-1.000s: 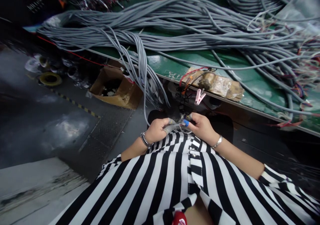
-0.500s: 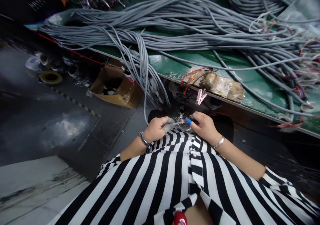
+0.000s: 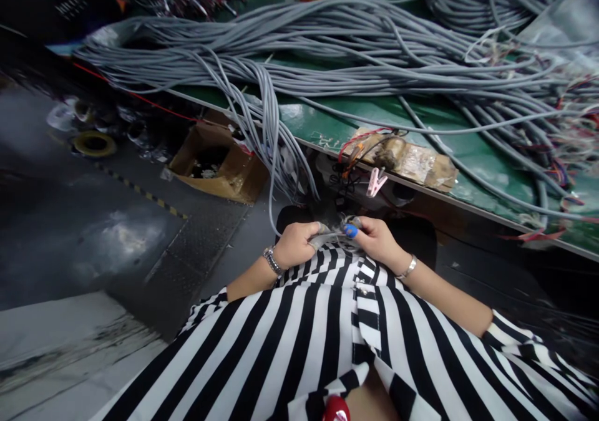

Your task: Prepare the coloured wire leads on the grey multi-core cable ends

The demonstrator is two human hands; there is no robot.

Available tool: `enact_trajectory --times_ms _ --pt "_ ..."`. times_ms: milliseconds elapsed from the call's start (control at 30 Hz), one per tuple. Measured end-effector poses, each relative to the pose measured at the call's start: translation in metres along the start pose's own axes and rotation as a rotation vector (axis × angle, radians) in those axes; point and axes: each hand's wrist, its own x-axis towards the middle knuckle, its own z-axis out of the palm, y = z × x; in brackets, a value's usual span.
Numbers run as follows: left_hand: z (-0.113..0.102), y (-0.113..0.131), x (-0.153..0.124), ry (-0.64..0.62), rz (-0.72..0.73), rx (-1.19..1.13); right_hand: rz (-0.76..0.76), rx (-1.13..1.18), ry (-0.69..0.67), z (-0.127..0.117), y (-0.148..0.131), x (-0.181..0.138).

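Pinched narrow, the grip of the left hand point(image 3: 296, 246) holds thin pale wires point(image 3: 336, 234) just beyond the striped shirt point(image 3: 318, 309); the right hand point(image 3: 379, 244), at its three o'clock, pinches them too, though their ends blur. An uneven pull could snap a strand. Grey cables point(image 3: 269, 115) drooping off the table point(image 3: 313, 125) at eleven o'clock could slide and, if joined to the wires, jerk them free.

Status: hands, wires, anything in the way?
Left hand and right hand both pinching thin wires. Wires bridge the gap, strands blurred. No obstruction visible between hands; pink clip beyond, touching neither.
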Motion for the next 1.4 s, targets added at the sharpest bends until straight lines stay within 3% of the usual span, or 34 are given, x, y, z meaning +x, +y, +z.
enact_trajectory --times_ms 100,200,367,500,933,1100,1267,1400 --pt "0.003 -0.001 0.0 -0.034 -0.032 -0.02 0.132 0.27 -0.019 0.004 -0.001 -0.001" --pt "0.008 -0.003 0.002 -0.038 -0.078 -0.135 0.228 0.384 0.011 0.006 0.004 0.001" --pt "0.017 0.001 0.009 -0.132 -0.166 -0.528 0.278 0.429 0.036 0.006 0.01 0.005" --pt "0.02 0.011 0.019 -0.11 -0.218 -0.767 0.262 0.404 0.051 0.003 0.011 0.005" --pt "0.028 0.02 0.034 0.01 -0.27 -0.734 0.225 0.373 0.078 -0.005 0.012 0.007" --pt "0.031 0.015 0.033 -0.015 -0.232 -0.678 0.23 0.354 0.097 -0.004 0.014 0.01" --pt "0.028 0.018 0.038 0.045 -0.314 -0.758 0.153 0.318 0.089 -0.004 0.009 0.007" --pt "0.027 0.014 0.043 0.21 -0.449 -0.871 -0.11 0.235 0.021 -0.008 -0.004 0.0"
